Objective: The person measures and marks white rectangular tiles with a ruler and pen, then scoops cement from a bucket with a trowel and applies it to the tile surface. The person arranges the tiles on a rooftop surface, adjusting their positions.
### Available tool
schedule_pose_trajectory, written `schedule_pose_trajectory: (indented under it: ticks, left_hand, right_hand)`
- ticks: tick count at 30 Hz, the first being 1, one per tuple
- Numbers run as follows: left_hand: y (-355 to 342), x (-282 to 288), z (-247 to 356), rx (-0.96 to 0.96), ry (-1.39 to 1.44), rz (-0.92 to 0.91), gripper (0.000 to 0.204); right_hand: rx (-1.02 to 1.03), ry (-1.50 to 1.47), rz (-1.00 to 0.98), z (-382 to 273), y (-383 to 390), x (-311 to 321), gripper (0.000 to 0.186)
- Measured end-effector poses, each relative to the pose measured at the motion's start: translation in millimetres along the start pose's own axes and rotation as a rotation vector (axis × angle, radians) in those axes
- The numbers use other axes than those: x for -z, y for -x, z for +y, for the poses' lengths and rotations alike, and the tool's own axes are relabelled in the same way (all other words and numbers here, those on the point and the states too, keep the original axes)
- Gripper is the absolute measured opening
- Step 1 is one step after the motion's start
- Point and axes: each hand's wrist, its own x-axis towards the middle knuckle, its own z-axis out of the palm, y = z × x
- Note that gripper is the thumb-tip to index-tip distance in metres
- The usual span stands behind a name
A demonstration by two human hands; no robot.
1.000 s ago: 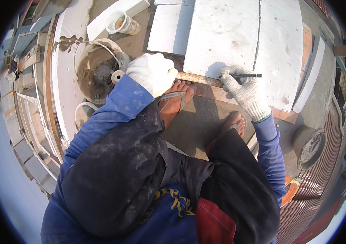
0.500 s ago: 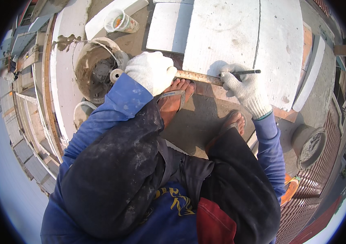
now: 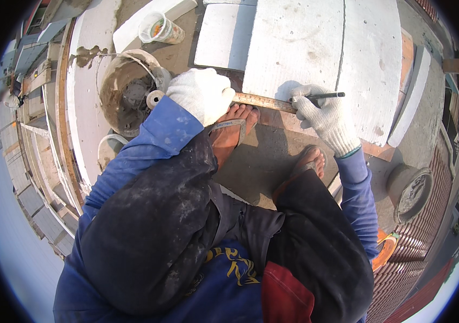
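Slightly shifted pen (image 3: pixel 331 96) clamped in right grip (image 3: pixel 324 116), strip (image 3: pixel 264 102) between, left grip (image 3: pixel 200 96) clasping it

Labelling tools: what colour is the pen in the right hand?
The pen is black, showing best in the head view.

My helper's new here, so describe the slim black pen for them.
Find the big white rectangular slabs at upper centre. Over their lower edge is the person's white-gloved right hand. It holds the pen, darker and narrower than the flat yellowish-brown strip beside it.
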Motion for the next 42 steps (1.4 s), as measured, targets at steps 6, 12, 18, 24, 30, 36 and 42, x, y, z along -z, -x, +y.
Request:
schedule_pose_trajectory:
  ticks: [6,12,18,24,30,36,42]
  left_hand:
    - [-1,3,3,-0.002,0.005,0.027,0.031]
    - [2,2,2,-0.034,-0.031,0.02,0.019]
    - [-1,5,5,0.043,-0.024,-0.023,0.019]
    - [1,-1,2,0.035,-0.011,-0.016,0.024]
    - [-4,0,6,0.029,0.002,-0.037,0.033]
    - [5,12,4,0.105,-0.053,-0.159,0.035]
    - [-9,51,30,0.024,-0.04,-0.184,0.032]
  right_hand:
    - [-0.007,0.039,-0.001,3,0,2,0.028]
    - [-0.006,-0.004,0.006,7,-3,-1,0.028]
    - [-0.011,0.023,0.019,-1,0,0,0.027]
    - [-0.03,0.038,0.017,-5,1,0,0.027]
    - [0.0,-0.164,0.102,12,2,8,0.036]
    - [0.192,-0.504,0.536,23,74,22,0.035]
    - [0.13,-0.757,0.915,85,185,15,0.033]
